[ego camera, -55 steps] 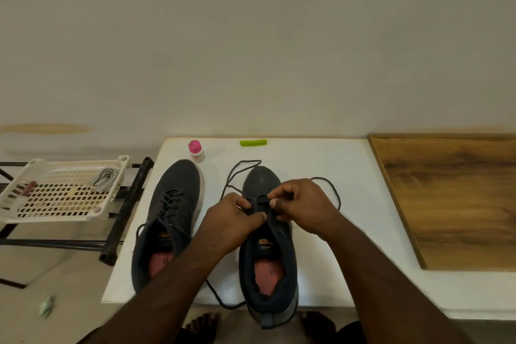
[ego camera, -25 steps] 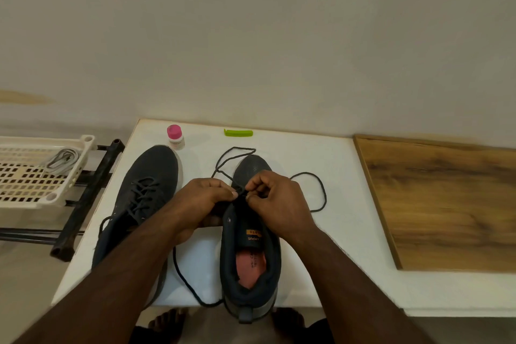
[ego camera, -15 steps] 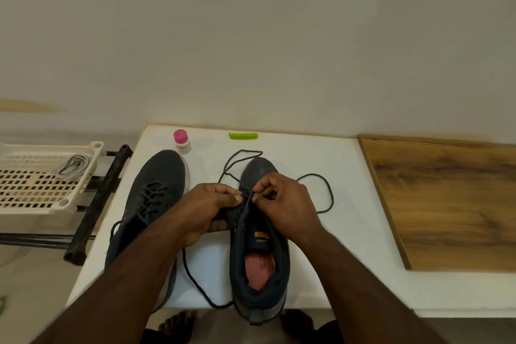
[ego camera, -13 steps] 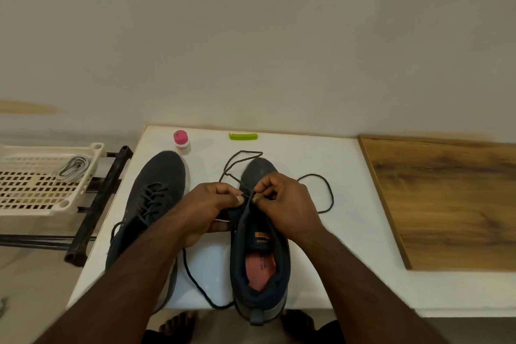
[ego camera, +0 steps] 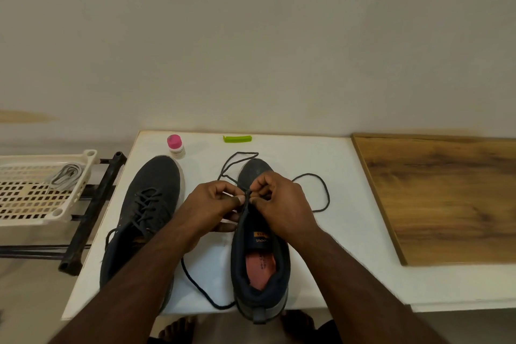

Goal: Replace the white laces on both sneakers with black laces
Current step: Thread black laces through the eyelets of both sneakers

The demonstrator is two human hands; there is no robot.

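Both hands sit much as they did half a second ago, thumbs and forefingers a touch closer over the eyelets. On the right sneaker [ego camera: 261,254], which stands near the front edge of the white table [ego camera: 340,246] with its heel just over that edge, the left hand [ego camera: 212,207] and right hand [ego camera: 279,204] each pinch the black lace [ego camera: 325,198] at the tongue. Loose loops of that lace trail toward the back edge, to the right of the toe, and down past the front edge. Toward the table's left edge lies the left sneaker [ego camera: 150,204], already laced in black. A pink-capped bottle [ego camera: 175,146] and a green clip [ego camera: 237,138] stand along the back edge. Off the left edge, a cream basket [ego camera: 58,212] holds the white laces [ego camera: 65,179]. A wooden board [ego camera: 446,198] covers the table's right end.
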